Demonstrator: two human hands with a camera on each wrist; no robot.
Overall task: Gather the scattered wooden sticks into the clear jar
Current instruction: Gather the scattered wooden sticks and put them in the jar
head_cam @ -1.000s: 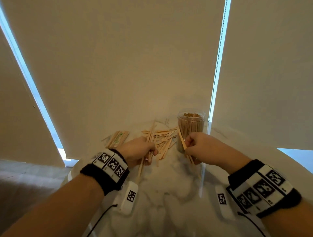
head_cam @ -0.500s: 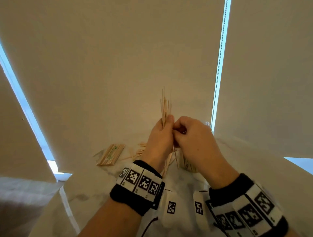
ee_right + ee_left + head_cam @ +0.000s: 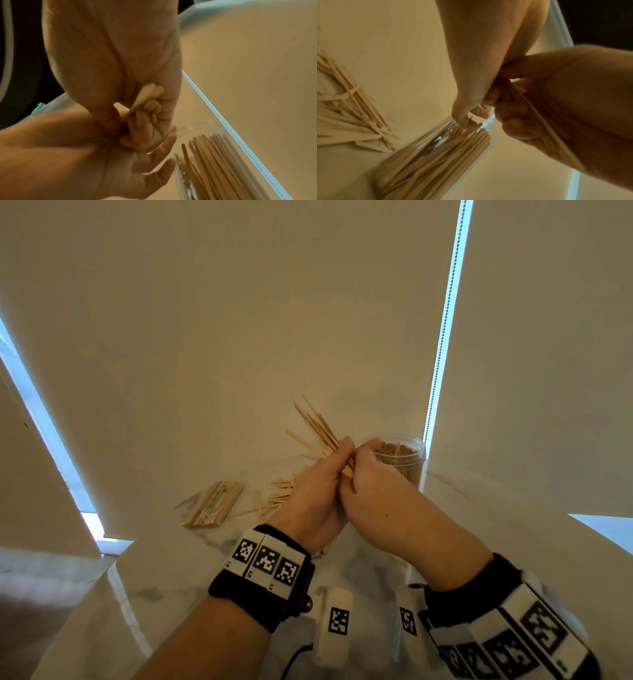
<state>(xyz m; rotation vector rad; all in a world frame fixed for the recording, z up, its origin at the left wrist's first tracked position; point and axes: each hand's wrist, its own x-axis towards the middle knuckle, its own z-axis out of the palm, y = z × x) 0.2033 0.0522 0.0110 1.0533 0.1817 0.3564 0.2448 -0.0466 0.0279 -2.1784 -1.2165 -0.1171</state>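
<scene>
Both hands meet above the desk (image 3: 479, 525), left hand (image 3: 311, 494) and right hand (image 3: 380, 487) gripping a bundle of wooden sticks (image 3: 318, 429) with curled fingers, just beside the stick-filled clear jar (image 3: 407, 457) near the far edge.

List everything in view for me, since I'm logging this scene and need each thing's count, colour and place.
clear jar: one, transparent, on the table by the right hand, nearly full of upright wooden sticks.
bunch of wooden sticks: one, pale wood, held between both hands, tips fanning up and left.
loose wooden sticks: a scattered pile, pale wood, on the table left of the hands; count unclear.
packet of sticks: one, pale wood in a clear wrapper, on the table at far left.
table: one, white marble look.
roller blinds: cream, behind the table.
left hand: grips the bunch.
right hand: pinches the bunch.
wristbands: two, black with white markers.
</scene>
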